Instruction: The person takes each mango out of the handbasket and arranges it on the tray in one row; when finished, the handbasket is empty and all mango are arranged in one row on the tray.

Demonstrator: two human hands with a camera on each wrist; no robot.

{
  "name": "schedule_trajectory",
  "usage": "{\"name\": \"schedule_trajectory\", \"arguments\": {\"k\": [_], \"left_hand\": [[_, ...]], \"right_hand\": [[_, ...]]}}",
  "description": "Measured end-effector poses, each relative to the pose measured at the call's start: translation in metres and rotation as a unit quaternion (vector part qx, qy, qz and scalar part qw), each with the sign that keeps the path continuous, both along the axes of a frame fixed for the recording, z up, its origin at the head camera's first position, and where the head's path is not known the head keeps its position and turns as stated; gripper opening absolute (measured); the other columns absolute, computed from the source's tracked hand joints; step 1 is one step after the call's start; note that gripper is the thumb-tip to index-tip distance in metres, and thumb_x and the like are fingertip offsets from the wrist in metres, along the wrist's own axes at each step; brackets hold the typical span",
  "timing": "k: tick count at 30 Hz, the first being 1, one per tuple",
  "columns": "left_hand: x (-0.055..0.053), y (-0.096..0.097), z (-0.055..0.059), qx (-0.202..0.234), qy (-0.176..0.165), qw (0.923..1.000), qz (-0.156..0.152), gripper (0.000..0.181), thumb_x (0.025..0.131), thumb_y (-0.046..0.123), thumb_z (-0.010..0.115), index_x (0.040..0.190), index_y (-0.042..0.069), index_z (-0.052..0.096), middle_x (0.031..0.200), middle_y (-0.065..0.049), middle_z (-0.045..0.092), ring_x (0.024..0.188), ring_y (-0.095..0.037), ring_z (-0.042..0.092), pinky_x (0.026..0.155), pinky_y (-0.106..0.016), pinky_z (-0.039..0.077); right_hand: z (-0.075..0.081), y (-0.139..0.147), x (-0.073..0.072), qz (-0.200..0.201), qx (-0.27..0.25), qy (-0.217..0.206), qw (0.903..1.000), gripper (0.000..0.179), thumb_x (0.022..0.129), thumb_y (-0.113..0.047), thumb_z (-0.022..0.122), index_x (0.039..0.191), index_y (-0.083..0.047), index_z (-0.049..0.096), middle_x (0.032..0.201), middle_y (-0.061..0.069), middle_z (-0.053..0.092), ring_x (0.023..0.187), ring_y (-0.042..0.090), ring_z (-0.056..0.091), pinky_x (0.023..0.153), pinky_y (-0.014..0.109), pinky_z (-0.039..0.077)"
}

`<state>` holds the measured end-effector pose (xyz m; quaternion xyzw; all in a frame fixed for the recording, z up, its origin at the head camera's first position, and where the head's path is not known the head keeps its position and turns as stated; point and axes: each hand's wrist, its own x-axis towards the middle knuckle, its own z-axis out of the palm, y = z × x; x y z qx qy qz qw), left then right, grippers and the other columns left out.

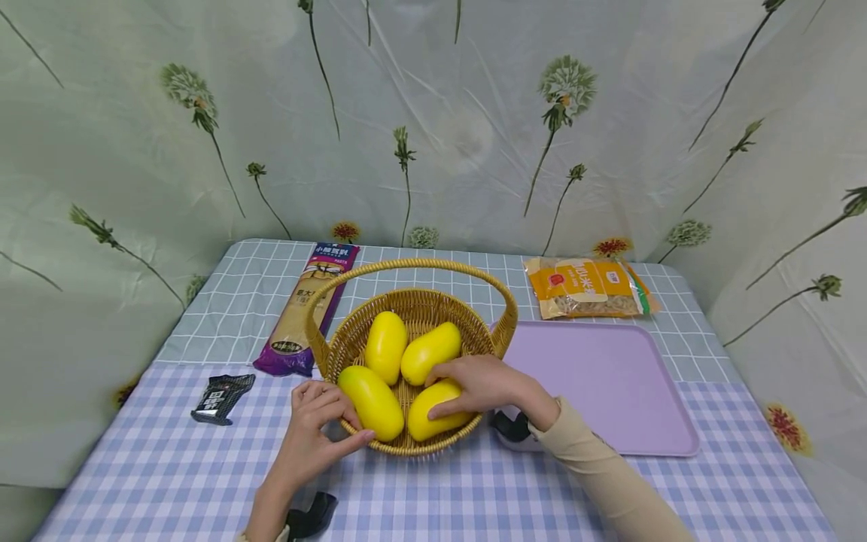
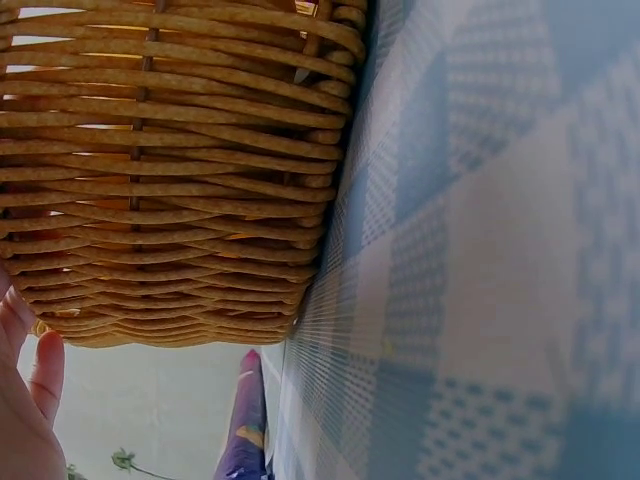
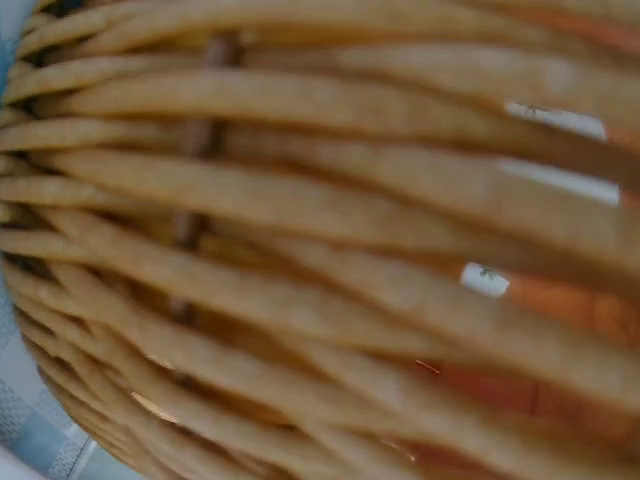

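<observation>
A wicker basket [image 1: 413,452] with an arched handle stands at the middle of the table. Inside it lie several smooth yellow oblong fruits, mango-like in shape. My right hand [image 1: 491,384] reaches over the basket's right rim and grips the front-right yellow fruit [image 1: 423,423]. At the front-left rim, my left hand [image 1: 314,429] holds the basket edge between thumb and fingers, beside the front-left fruit [image 1: 371,403]. Two more lie behind, a back-left fruit [image 1: 386,348] and a back-right fruit [image 1: 430,354]. The right wrist view shows only blurred basket weave [image 3: 300,200], hiding the right hand.
A lilac tray [image 1: 596,376] lies just right of the basket. Behind it is an orange food packet [image 1: 589,287]. Left of the basket are a long purple pasta packet [image 1: 305,309] and a small black wrapped packet [image 1: 222,399]. A floral curtain hangs behind the table.
</observation>
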<state>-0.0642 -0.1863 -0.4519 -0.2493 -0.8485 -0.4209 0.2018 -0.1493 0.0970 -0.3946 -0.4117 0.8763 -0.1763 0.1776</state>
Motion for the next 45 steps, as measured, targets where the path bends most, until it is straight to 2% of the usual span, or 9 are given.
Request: {"name": "schedule_trajectory", "arguments": {"k": [8, 14, 27, 34, 40, 45], "left_hand": [[0.001, 0.0, -0.002, 0.002, -0.002, 1.0, 0.0, 0.029, 0.066, 0.028, 0.087, 0.072, 0.034, 0.059, 0.077, 0.02, 0.056, 0.087, -0.009, 0.043, 0.09, -0.037, 0.015], [0.002, 0.0, -0.003, 0.004, -0.005, 1.0, -0.001, 0.03, 0.066, 0.027, 0.087, 0.072, 0.034, 0.058, 0.078, 0.019, 0.056, 0.086, -0.009, 0.043, 0.09, -0.037, 0.014], [0.002, -0.002, -0.007, 0.012, -0.002, 0.9999, -0.012, 0.03, 0.068, 0.026, 0.086, 0.073, 0.034, 0.058, 0.079, 0.017, 0.056, 0.087, -0.011, 0.042, 0.09, -0.033, 0.018], [0.002, -0.001, -0.004, 0.011, -0.008, 0.9999, -0.01, 0.03, 0.067, 0.027, 0.087, 0.073, 0.034, 0.058, 0.079, 0.018, 0.056, 0.087, -0.01, 0.042, 0.091, -0.032, 0.018], [0.0, -0.001, -0.005, 0.012, 0.0, 0.9998, -0.014, 0.03, 0.067, 0.026, 0.087, 0.073, 0.033, 0.058, 0.079, 0.018, 0.056, 0.087, -0.011, 0.043, 0.091, -0.033, 0.018], [-0.001, -0.001, -0.005, 0.017, 0.004, 0.9997, -0.016, 0.029, 0.067, 0.026, 0.087, 0.073, 0.033, 0.058, 0.079, 0.017, 0.056, 0.087, -0.011, 0.043, 0.091, -0.034, 0.018]], "right_hand": [[0.003, 0.001, -0.003, 0.018, 0.026, -0.038, 0.9988, 0.05, 0.079, -0.059, 0.066, 0.116, -0.026, 0.056, 0.091, -0.014, 0.058, 0.076, 0.006, 0.052, 0.066, 0.028, 0.041], [0.002, 0.002, -0.001, 0.027, 0.013, -0.028, 0.9992, 0.049, 0.08, -0.059, 0.065, 0.114, -0.026, 0.055, 0.087, -0.014, 0.056, 0.073, 0.006, 0.052, 0.063, 0.027, 0.041], [0.004, 0.008, 0.007, 0.011, -0.062, -0.013, 0.9979, 0.053, 0.08, -0.059, 0.065, 0.121, -0.027, 0.055, 0.109, -0.013, 0.059, 0.09, 0.004, 0.054, 0.078, 0.028, 0.043], [0.006, 0.012, 0.012, -0.013, -0.099, 0.017, 0.9949, 0.058, 0.08, -0.06, 0.064, 0.125, -0.026, 0.055, 0.119, -0.011, 0.057, 0.101, 0.006, 0.053, 0.082, 0.031, 0.043], [0.005, 0.014, 0.018, -0.044, -0.143, 0.044, 0.9878, 0.058, 0.078, -0.061, 0.066, 0.125, -0.028, 0.057, 0.12, -0.013, 0.058, 0.101, 0.005, 0.053, 0.079, 0.03, 0.044], [0.006, 0.017, 0.024, -0.065, -0.185, 0.069, 0.9782, 0.061, 0.075, -0.059, 0.071, 0.125, -0.027, 0.058, 0.12, -0.011, 0.058, 0.1, 0.007, 0.054, 0.078, 0.031, 0.045]]}}
